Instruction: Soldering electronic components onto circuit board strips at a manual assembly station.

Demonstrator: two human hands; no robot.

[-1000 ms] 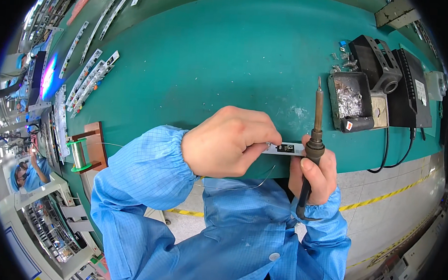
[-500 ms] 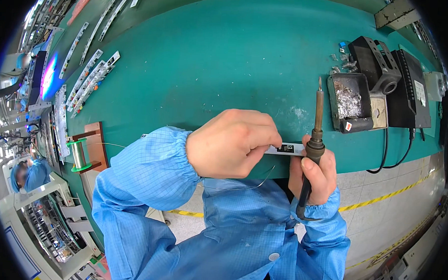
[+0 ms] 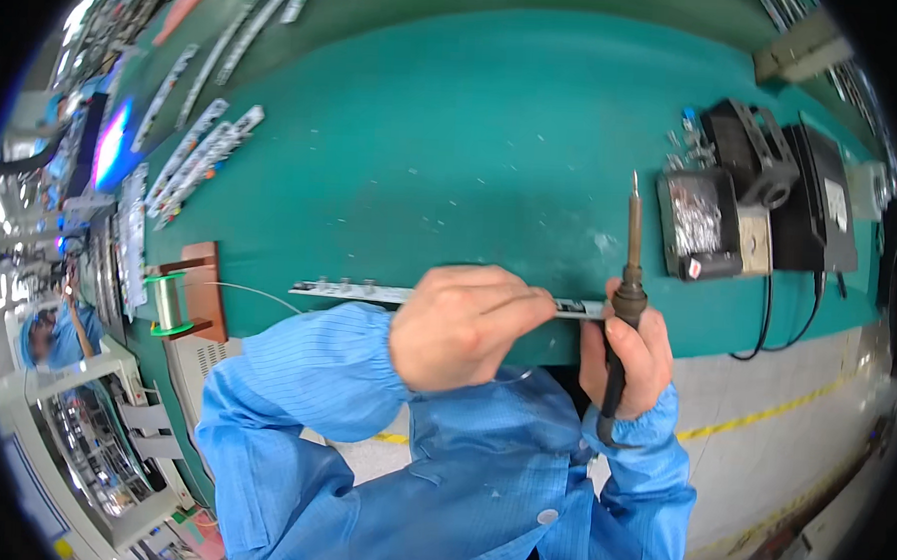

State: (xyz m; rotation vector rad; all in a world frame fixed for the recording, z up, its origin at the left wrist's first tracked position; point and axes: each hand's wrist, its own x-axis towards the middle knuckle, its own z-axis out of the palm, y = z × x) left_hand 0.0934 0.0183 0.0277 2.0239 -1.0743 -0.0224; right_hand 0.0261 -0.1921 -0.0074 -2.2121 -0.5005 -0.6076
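My right hand (image 3: 633,363) is closed around a soldering iron (image 3: 630,293), its bare tip pointing up and away from me. A fingertip of that hand also touches the right end of a narrow white circuit board strip (image 3: 353,291), which lies along the near edge of the bench. My left hand (image 3: 471,326) covers the strip's middle, its fingers pinched together at a dark part near the right end. What lies under the palm is hidden. Solder wire (image 3: 258,294) runs from a spool (image 3: 167,303) behind my left sleeve; a short bit shows below the hand.
At right stand a black tray of metal scraps (image 3: 694,216), an iron holder (image 3: 750,148) and a black box (image 3: 822,201) with a cable. More board strips (image 3: 209,159) lie at far left. The spool sits on a brown stand (image 3: 206,289). A person (image 3: 61,333) works at left.
The view has shifted slightly. My left hand and sleeve sit lower against the strip, so its left part with small raised pieces now shows. The iron stays in my right hand.
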